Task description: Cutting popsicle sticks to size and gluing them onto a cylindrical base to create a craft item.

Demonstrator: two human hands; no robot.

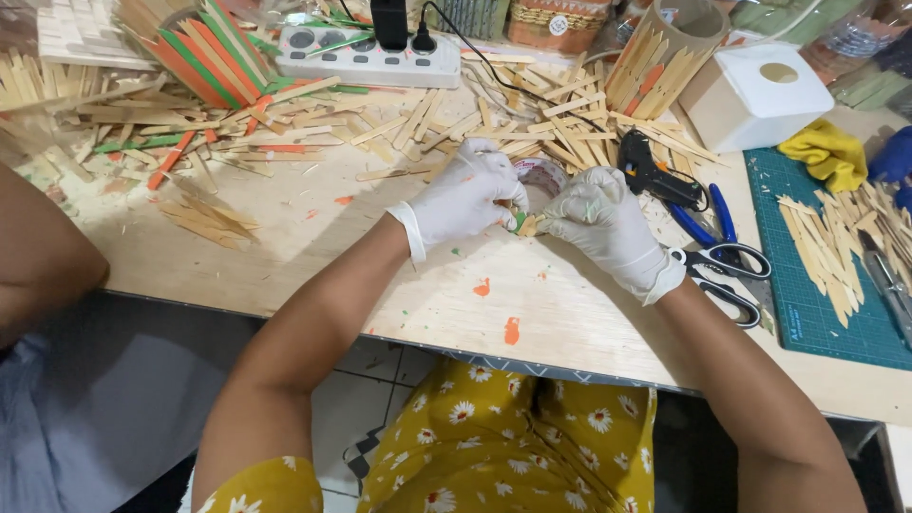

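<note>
On the wooden table [285, 237], both gloved hands' fingers [508, 204] pinch small sticks [525, 224], seemingly beside a tape roll [541, 177].

Craft workshop: stick-strewn worktable [285, 266], glue gun [651, 173]

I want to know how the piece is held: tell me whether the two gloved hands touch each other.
Touching. In the head view the left hand and right hand meet fingertip to fingertip around a small stick piece, with no gap between them.

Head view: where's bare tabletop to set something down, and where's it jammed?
Bare wood lies along the near table edge, below the left hand and right hand, from the stick bundle across to the scissors. The back, around the power strip, is crowded with loose sticks; the green mat holds more.
</note>
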